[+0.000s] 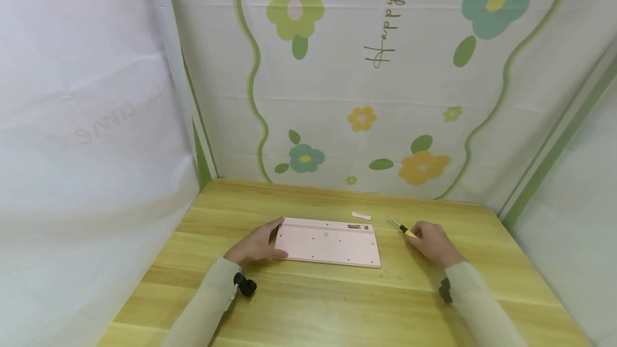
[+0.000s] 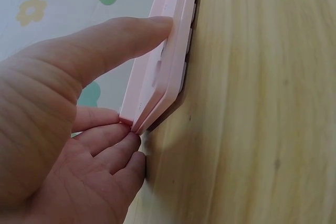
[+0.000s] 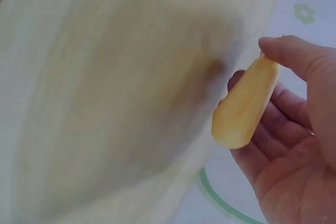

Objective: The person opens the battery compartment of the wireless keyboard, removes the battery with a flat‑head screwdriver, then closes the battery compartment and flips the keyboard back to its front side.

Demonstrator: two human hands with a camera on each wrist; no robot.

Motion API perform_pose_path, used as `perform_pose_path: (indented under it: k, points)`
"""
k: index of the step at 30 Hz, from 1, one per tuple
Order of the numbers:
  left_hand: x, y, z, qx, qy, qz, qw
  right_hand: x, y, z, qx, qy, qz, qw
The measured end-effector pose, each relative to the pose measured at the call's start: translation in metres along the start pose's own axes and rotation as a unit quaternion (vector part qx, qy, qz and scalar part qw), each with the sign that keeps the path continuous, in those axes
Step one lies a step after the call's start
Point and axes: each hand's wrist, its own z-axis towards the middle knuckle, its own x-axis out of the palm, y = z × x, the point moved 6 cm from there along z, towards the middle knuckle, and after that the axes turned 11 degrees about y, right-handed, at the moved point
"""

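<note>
A pink keyboard (image 1: 328,248) lies face down on the wooden table, its back with several small screw holes turned up. My left hand (image 1: 257,242) holds its left end, thumb at the near edge and fingers around the far corner. The left wrist view shows the keyboard (image 2: 167,72) edge-on, keycaps facing the tabletop. Off to the right, my right hand (image 1: 434,242) grips a screwdriver (image 1: 404,228) by its yellow handle, the shaft pointing away to the far left. In the right wrist view, thumb and fingers pinch the yellow handle (image 3: 244,106).
A small pale pink strip (image 1: 361,216) lies just beyond the keyboard's far edge. The wooden table (image 1: 328,309) ends at a white curtain (image 1: 337,79) printed with flowers, and white cloth hangs on both sides.
</note>
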Motion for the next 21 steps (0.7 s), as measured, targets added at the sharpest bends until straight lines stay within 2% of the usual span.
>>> perform_pose_path:
  k: [8,16,21]
  points:
    - [0.000,0.000,0.000,0.002,-0.003,0.001,1.0000,-0.017,0.022,-0.004,-0.044,0.013,0.016,0.999]
    - [0.000,0.003,0.001,-0.004,-0.002,0.001,1.0000,-0.036,0.063,-0.002,-0.102,0.022,-0.022,0.994]
    - [0.000,0.003,0.002,-0.002,-0.001,0.007,1.0000,-0.041,0.087,0.004,-0.113,0.037,-0.049,0.992]
